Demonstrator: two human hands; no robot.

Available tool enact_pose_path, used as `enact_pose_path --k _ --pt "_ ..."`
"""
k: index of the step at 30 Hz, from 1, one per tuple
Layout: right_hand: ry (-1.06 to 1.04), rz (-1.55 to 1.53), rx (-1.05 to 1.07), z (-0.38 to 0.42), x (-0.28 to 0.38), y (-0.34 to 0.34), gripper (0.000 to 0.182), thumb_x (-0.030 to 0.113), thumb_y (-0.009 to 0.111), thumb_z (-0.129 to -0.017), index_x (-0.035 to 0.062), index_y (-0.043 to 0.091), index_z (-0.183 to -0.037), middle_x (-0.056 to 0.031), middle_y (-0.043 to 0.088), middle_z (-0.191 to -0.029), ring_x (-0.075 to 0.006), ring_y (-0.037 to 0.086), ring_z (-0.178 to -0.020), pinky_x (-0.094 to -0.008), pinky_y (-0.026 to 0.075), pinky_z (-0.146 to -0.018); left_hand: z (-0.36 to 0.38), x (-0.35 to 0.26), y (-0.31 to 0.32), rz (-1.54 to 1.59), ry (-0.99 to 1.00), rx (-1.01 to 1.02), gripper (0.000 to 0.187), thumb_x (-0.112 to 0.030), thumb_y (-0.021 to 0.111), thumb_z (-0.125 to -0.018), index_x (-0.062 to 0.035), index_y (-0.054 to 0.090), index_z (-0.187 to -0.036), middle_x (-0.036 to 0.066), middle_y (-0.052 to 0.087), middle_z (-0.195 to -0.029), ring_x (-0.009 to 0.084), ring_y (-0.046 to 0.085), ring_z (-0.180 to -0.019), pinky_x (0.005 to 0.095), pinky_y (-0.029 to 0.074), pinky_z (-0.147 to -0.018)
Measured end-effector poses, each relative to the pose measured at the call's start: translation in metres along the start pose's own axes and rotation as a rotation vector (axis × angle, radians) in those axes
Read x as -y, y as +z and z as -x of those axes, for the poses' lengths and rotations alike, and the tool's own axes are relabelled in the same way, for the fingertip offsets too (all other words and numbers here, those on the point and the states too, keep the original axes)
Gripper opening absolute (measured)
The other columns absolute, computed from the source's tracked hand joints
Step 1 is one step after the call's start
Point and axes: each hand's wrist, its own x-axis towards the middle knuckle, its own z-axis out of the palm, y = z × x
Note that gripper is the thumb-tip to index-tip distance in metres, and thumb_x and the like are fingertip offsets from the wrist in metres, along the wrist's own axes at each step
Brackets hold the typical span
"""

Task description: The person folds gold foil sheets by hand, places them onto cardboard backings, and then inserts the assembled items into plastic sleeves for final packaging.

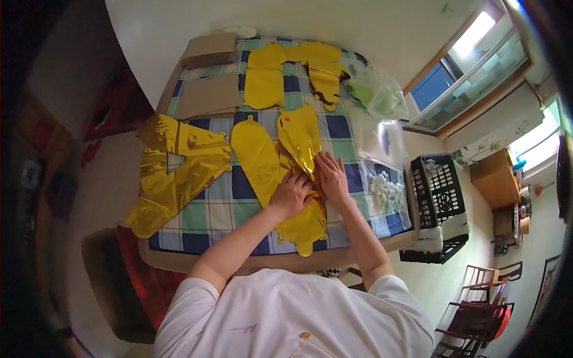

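A flat gold foil balloon (253,156), shaped like a V or similar letter, lies on the checked cloth in front of me. Its right arm (300,128) bears a red dot and is creased and folded over. My left hand (289,197) rests on the middle of this balloon, fingers spread and slightly bent. Against the right edge of the folded part lies my right hand (332,176), its fingers stretched out. The foil under both palms is hidden. An A-shaped gold foil balloon (200,179) lies to the left, and another gold foil balloon (264,77) lies farther back, partly folded.
Cardboard sheets (209,95) and a cardboard box (210,49) lie at the back left. Clear plastic bags (382,98) and small white pieces (387,190) are on the right side of the cloth (230,210). A black crate (440,188) stands beyond the right edge.
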Motion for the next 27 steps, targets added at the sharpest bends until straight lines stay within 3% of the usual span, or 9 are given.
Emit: enact_pose_path --k 4,7,10,13,16,19,27 --pt "0.010 0.029 0.011 -0.001 -0.002 0.003 0.035 0.013 0.049 -0.091 0.0074 0.056 -0.125 -0.0090 0.052 -0.134 -0.0249 0.042 -0.130 -0.0471 0.023 -0.112 -0.008 -0.001 -0.012 0.219 -0.146 0.030 0.019 -0.020 0.061 -0.082 -0.0037 0.064 -0.092 0.011 0.062 -0.101 0.0275 0.055 -0.102 0.0411 0.043 -0.092" --pt "0.013 -0.033 -0.006 0.001 -0.001 0.002 0.035 0.012 0.049 -0.090 0.0079 0.056 -0.125 -0.0092 0.052 -0.133 -0.0252 0.041 -0.131 -0.0484 0.023 -0.111 -0.034 -0.016 -0.041 0.329 -0.216 -0.154 0.011 -0.010 0.064 -0.078 -0.0022 0.062 -0.086 0.013 0.062 -0.086 0.0310 0.059 -0.088 0.0404 0.046 -0.083" --pt "-0.035 0.047 0.020 0.002 -0.007 0.005 0.036 0.012 0.049 -0.089 0.0079 0.056 -0.124 -0.0097 0.052 -0.133 -0.0260 0.041 -0.130 -0.0503 0.023 -0.111 -0.071 -0.011 -0.034 0.280 -0.020 -0.342 0.011 -0.010 0.060 -0.080 -0.0020 0.062 -0.088 0.013 0.062 -0.084 0.0321 0.059 -0.085 0.0406 0.047 -0.082" --pt "-0.031 0.000 0.007 0.003 -0.004 0.001 0.035 0.011 0.050 -0.088 0.0076 0.057 -0.121 -0.0099 0.052 -0.132 -0.0265 0.042 -0.130 -0.0514 0.023 -0.110 -0.093 0.017 0.004 0.141 0.011 -0.029 0.015 -0.011 0.054 -0.085 -0.0026 0.061 -0.094 0.013 0.063 -0.100 0.0323 0.057 -0.100 0.0413 0.044 -0.091" --pt "-0.022 0.001 -0.018 0.002 -0.004 0.005 0.035 0.011 0.049 -0.088 0.0079 0.057 -0.121 -0.0098 0.052 -0.132 -0.0266 0.042 -0.130 -0.0512 0.023 -0.110 -0.099 0.037 0.030 -0.039 0.037 -0.148 0.026 -0.014 0.048 -0.088 -0.0040 0.058 -0.110 0.014 0.055 -0.124 0.0314 0.047 -0.121 0.0447 0.036 -0.102" --pt "-0.025 0.012 -0.023 0.004 -0.005 0.005 0.037 0.011 0.050 -0.088 0.0089 0.056 -0.125 -0.0090 0.052 -0.133 -0.0254 0.043 -0.129 -0.0500 0.024 -0.110 -0.098 0.053 0.040 -0.101 -0.045 0.010 0.038 -0.017 0.046 -0.090 -0.0059 0.051 -0.126 0.012 0.043 -0.141 0.0291 0.033 -0.135 0.0484 0.026 -0.109" --pt "0.016 -0.036 0.014 -0.004 -0.001 0.000 0.037 0.009 0.049 -0.090 0.0075 0.054 -0.126 -0.0093 0.052 -0.133 -0.0264 0.042 -0.130 -0.0493 0.025 -0.110 -0.084 0.062 0.044 -0.131 -0.092 0.149 0.043 -0.022 0.041 -0.095 -0.0062 0.044 -0.135 0.011 0.039 -0.144 0.0270 0.031 -0.136 0.0495 0.022 -0.111"
